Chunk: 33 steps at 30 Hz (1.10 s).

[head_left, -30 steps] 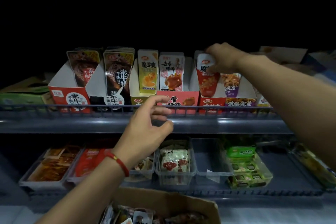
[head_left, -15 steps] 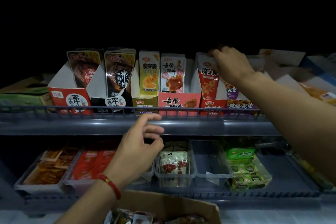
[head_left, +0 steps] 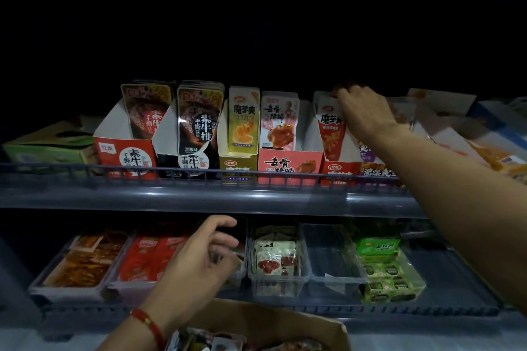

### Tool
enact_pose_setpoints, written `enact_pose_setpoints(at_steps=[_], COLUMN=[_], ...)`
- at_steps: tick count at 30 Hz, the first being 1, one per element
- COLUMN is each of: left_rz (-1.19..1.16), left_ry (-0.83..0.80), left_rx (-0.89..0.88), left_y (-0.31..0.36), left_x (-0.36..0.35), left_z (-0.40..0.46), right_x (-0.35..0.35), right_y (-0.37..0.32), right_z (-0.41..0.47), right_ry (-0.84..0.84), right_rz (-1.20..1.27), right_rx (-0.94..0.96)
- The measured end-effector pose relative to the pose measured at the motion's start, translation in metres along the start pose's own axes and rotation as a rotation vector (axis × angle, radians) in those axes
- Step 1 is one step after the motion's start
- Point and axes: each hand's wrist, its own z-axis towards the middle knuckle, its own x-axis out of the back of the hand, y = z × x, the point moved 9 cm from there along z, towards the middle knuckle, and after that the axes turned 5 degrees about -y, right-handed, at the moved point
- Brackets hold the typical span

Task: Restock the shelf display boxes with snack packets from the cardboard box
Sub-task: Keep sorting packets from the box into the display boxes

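Right hand (head_left: 363, 111) grips a red packet (head_left: 330, 134), seating it in its display box (head_left: 338, 169) — left hand (head_left: 196, 259) hangs loose, empty; next, the cardboard box (head_left: 273, 325).

Upper shelf (head_left: 199, 196): grey, with low wire rail along front edge. Standing directly on it in one row, touching or nearly so: green carton (head_left: 48, 145) far left, red display box (head_left: 125, 148), black display box (head_left: 188, 157), yellow display box (head_left: 236, 159), pink display box (head_left: 288, 165), second red display box (head_left: 336, 168), purple display box (head_left: 376, 168), further cartons at right, unclear. Lower shelf (head_left: 456, 302): clear bins side by side, namely orange-packet bin (head_left: 74, 279), red-packet bin (head_left: 134, 276), white-packet bin (head_left: 279, 279), bare bin (head_left: 333, 265), then green packet tray (head_left: 390, 279).
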Motion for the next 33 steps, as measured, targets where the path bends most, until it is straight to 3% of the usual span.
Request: enact_pose_setpoints(at_steps=[5,10,12,14,17,21,26,33], left_rz=[0.086,0.4,0.527,0.668,0.893,0.901,0.798,0.816], left_ry=[-0.063,-0.034,-0.073,-0.197,-0.37,-0.417,-0.382,-0.302], left_rx=[-0.009,-0.019,0.032,0.125,0.22,0.298,0.343,0.379], left_y=[-0.011,-0.044,-0.072,-0.102,-0.135,-0.162,-0.171,-0.162], left_x=[0.003,0.008,-0.002,-0.02,-0.042,-0.046,-0.039,-0.031], left_z=[-0.003,-0.016,-0.025,-0.036,-0.054,-0.071,-0.078,-0.076], right_x=[0.016,0.077,0.071,0.037,-0.029,-0.098,-0.157,-0.174], right_y=[-0.006,-0.067,-0.109,-0.156,-0.225,-0.294,-0.338,-0.366], right_z=[-0.001,-0.067,-0.107,-0.15,-0.227,-0.319,-0.372,-0.387], right_ry=[0.066,0.262,0.085,-0.206,-0.669,-1.147,-1.199,-1.129], right_rz=[0.013,0.379,0.576,0.684,0.648,0.532,0.671,0.622], right_rx=[-0.013,0.195,0.285,0.373,0.51,0.644,0.523,0.42])
